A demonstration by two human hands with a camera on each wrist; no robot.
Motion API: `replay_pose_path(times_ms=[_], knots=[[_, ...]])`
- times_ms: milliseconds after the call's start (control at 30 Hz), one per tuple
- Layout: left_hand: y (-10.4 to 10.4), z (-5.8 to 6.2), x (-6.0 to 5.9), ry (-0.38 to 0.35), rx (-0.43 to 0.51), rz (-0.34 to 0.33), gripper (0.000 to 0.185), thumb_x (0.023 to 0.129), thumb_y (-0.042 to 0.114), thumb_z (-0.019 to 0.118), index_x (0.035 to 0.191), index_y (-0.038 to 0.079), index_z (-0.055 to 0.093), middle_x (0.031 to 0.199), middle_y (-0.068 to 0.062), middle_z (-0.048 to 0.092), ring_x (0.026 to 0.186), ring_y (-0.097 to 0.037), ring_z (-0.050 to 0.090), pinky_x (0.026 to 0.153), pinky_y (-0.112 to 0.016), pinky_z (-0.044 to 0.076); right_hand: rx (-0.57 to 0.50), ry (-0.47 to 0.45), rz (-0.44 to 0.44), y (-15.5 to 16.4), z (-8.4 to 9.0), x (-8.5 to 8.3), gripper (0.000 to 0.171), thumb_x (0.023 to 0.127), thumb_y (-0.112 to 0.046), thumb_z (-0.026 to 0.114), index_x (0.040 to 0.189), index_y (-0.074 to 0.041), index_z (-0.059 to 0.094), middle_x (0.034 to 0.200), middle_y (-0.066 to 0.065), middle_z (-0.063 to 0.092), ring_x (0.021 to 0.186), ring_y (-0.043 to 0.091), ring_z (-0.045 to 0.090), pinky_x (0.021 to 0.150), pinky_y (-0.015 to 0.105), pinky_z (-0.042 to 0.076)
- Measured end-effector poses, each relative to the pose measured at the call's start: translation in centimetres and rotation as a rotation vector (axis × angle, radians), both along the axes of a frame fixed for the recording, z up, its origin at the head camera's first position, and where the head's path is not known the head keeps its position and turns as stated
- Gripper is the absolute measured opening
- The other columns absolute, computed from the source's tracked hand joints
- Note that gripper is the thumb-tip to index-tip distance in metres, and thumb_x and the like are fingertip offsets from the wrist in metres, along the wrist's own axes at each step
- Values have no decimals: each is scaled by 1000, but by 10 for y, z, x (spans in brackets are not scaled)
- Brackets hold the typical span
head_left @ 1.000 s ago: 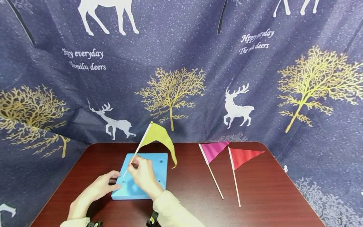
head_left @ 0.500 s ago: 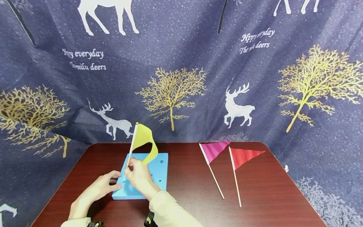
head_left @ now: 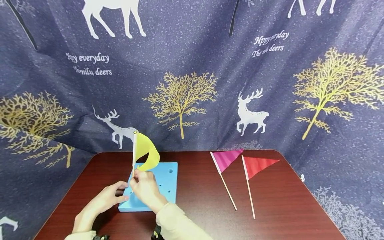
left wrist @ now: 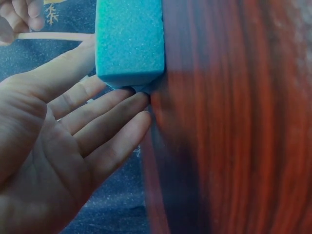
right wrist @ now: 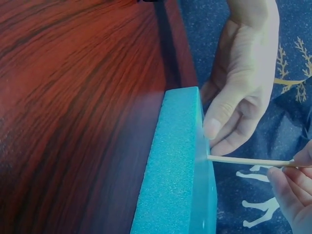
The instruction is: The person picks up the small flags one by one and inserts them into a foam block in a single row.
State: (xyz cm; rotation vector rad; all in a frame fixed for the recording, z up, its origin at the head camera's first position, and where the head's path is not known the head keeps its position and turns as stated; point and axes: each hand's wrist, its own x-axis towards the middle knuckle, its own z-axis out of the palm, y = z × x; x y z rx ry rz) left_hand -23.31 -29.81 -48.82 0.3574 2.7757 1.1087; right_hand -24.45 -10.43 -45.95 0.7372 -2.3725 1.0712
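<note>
My right hand (head_left: 147,189) pinches the wooden stick of a yellow pennant flag (head_left: 141,150) between thumb and fingers. The stick stands nearly upright over the front left of a blue foam block (head_left: 165,178). In the right wrist view, the stick (right wrist: 248,161) meets the block's top face at its lower tip. My left hand (head_left: 103,200) lies along the block's left side, thumb on top near a small hole. The left wrist view shows its fingers (left wrist: 105,124) extended against the foam edge. Yellow cloth curls over the back of the right hand.
A purple pennant flag (head_left: 223,161) and a red pennant flag (head_left: 258,165) lie side by side on the dark red wooden table (head_left: 198,200), right of the block. Several holes dot the block's top. A blue printed cloth (head_left: 195,50) hangs behind the table.
The right hand has shifted slightly left and tilted the yellow flag from leaning right to nearly upright. The left hand and the block look unchanged.
</note>
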Motion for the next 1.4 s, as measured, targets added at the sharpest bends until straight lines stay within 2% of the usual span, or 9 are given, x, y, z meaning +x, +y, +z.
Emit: replay_pose_path(times_ms=[100, 167, 367, 467, 600, 767, 1000, 1267, 1400], knots=[[1, 0, -1, -2, -2, 10, 52, 82, 23, 80, 121, -3, 58, 117, -18, 63, 104, -36, 63, 84, -46, 55, -86, -111, 43, -1, 1, -1, 31, 87, -3, 64, 67, -16, 44, 55, -11, 36, 49, 1, 34, 44, 10, 29], [1, 0, -1, 3, -3, 10, 53, 82, 23, 81, 121, -4, 58, 116, -18, 63, 104, -37, 63, 84, -46, 55, -125, -138, 53, -1, 1, -1, 32, 87, -2, 64, 67, -16, 43, 55, -11, 35, 50, 2, 34, 45, 11, 30], [1, 0, 0, 0, 8, 5, 54, 81, 22, 81, 122, -5, 57, 116, -18, 63, 105, -38, 63, 84, -46, 55, -67, 2, 1, 1, -3, -3, 20, 84, -6, 69, 72, -17, 58, 57, -14, 47, 53, -2, 39, 50, 6, 32], [1, 0, 1, 7, 8, 3, 53, 81, 21, 81, 122, -4, 57, 116, -18, 63, 105, -37, 63, 84, -46, 55, -28, 21, -14, 2, -4, -3, 12, 84, -8, 69, 78, -18, 64, 63, -14, 56, 57, -3, 46, 54, 4, 35], [1, -1, 0, 19, 5, 5, 52, 81, 21, 81, 121, -4, 58, 116, -18, 63, 105, -37, 63, 84, -45, 55, -33, -55, 5, 1, 0, -2, 9, 85, -9, 68, 80, -17, 67, 67, -14, 59, 61, -3, 50, 56, 5, 38], [0, -2, 2, 8, 17, -2, 50, 81, 20, 80, 119, -5, 58, 116, -21, 62, 103, -38, 63, 82, -44, 55, -58, -154, 52, -3, 2, 1, 11, 88, -6, 67, 81, -14, 66, 66, -15, 55, 54, -4, 44, 49, 8, 38], [-1, -3, 3, 35, 6, -5, 47, 80, 21, 82, 116, 0, 60, 114, -18, 64, 101, -36, 65, 82, -45, 56, 20, -188, 65, -10, -4, 3, 13, 90, -10, 64, 81, -18, 62, 68, -15, 52, 57, -1, 44, 49, 11, 37], [-1, -2, 1, 16, 29, -15, 47, 81, 21, 81, 117, 0, 60, 116, -18, 63, 104, -37, 64, 83, -45, 56, 130, -130, 25, -12, -6, 2, 25, 91, -11, 66, 73, -20, 51, 58, -12, 41, 50, 0, 39, 47, 12, 34], [-1, -2, 0, -7, 41, -23, 50, 82, 22, 81, 121, 0, 59, 119, -18, 63, 106, -38, 63, 83, -45, 56, 231, -76, 6, -16, -8, 0, 30, 90, -13, 68, 68, -23, 50, 58, -15, 43, 55, -2, 46, 49, 11, 35]])
